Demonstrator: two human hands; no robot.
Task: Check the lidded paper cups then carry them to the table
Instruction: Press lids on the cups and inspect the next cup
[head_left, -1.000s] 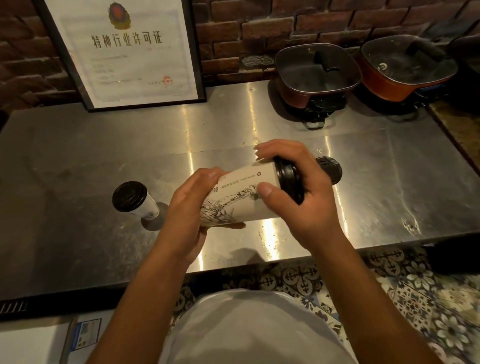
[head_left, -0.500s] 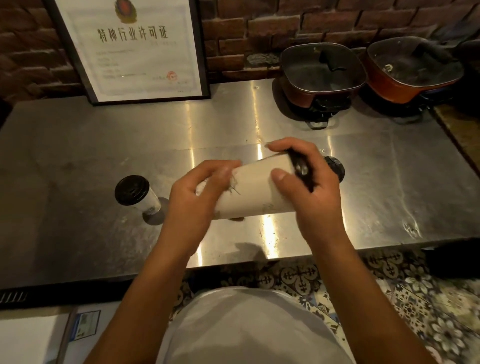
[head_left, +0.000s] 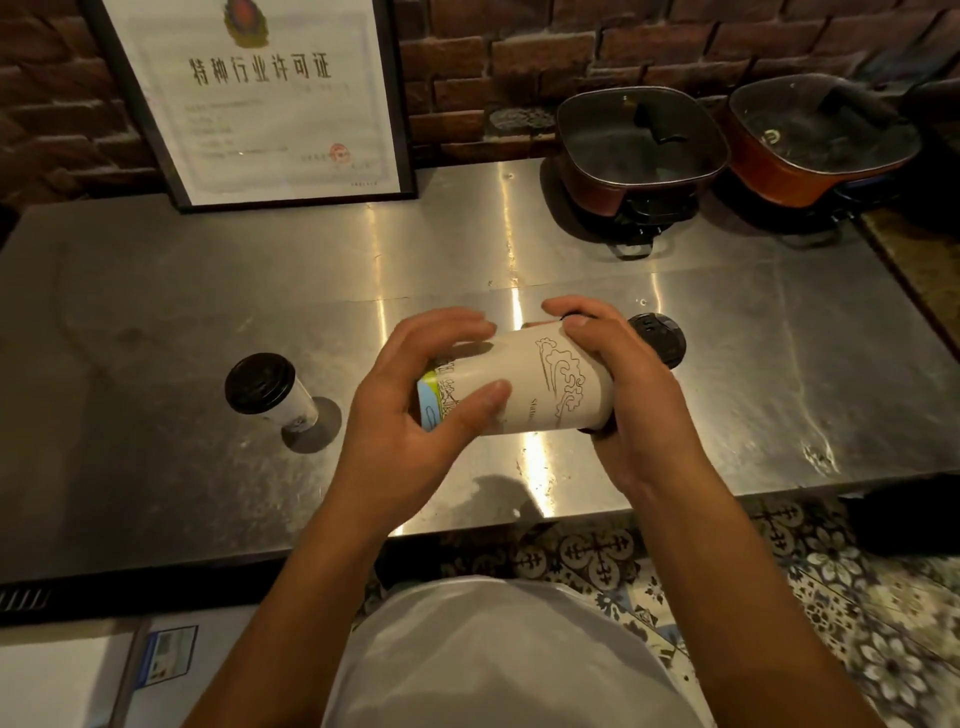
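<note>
check phase | I see left hand (head_left: 410, 415) and right hand (head_left: 631, 400) both wrapped around tipped paper cup (head_left: 524, 387) over counter (head_left: 156, 312) | second cup (head_left: 270, 392) at 9 o'clock, third lid (head_left: 657, 340) at 3 o'clock | carry not begun

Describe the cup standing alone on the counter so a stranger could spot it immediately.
Start at the steel counter below the framed certificate. Left of the left hand stands a small white paper cup with a black lid. Unlike the cup held sideways in both hands, it stands untouched.
</note>
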